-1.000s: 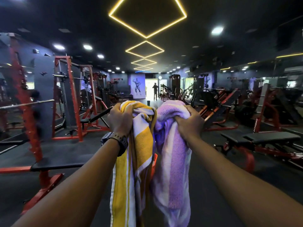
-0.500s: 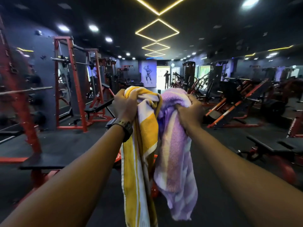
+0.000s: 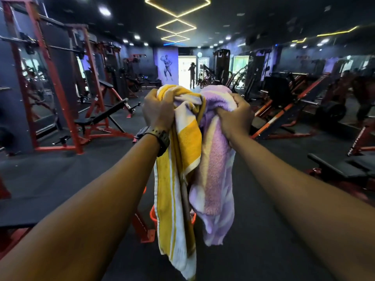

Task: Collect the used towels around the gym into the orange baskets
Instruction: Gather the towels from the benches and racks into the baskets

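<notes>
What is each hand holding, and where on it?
Left hand grips the yellow towel at its bunched top; right hand grips the purple towel at its top.

Yellow-striped towel [image 3: 178, 179] and lilac towel [image 3: 217, 175] hang bunched (touching); perhaps orange basket [image 3: 152, 214] behind.

Commercial gym around you, red squat racks [image 3: 50, 94] on your left, adjustable bench [image 3: 101, 116], leg press machine [image 3: 284, 106] on your right, black rubber floor [image 3: 263, 250], bodybuilder mural [image 3: 167, 66].

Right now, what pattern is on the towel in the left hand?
Yellow and white stripes on the towel, gripped by the left hand; seen in the head view.
</notes>
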The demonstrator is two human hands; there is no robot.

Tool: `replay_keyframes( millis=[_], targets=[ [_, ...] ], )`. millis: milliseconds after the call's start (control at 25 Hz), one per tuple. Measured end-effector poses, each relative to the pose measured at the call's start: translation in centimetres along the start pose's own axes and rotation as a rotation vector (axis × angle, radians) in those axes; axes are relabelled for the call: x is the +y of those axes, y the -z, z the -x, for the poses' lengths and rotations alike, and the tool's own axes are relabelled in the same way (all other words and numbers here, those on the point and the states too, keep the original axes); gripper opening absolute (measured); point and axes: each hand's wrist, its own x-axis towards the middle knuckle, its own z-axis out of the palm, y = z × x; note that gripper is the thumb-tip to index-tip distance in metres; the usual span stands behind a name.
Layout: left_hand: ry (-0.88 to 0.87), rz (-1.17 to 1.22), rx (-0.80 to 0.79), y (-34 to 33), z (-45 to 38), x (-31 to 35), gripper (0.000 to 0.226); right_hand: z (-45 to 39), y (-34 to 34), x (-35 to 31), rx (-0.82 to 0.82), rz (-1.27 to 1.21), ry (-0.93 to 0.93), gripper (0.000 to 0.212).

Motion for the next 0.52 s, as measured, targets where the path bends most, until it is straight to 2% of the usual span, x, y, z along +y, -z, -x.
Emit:
replay_keyframes(
  millis=[360,520],
  targets=[
    [-0.014,-0.012,0.063,-12.8,-12.9,-14.1,0.023,-11.2,-15.8,14.4,-0.035,-0.092,-0.124,0.054],
    [0.013,-0.052,0.123,-15.3,-17.5,-21.9,0.017,-13.1,-23.5,19.7,-0.102,-0.104,-0.177,0.050]
  ],
)
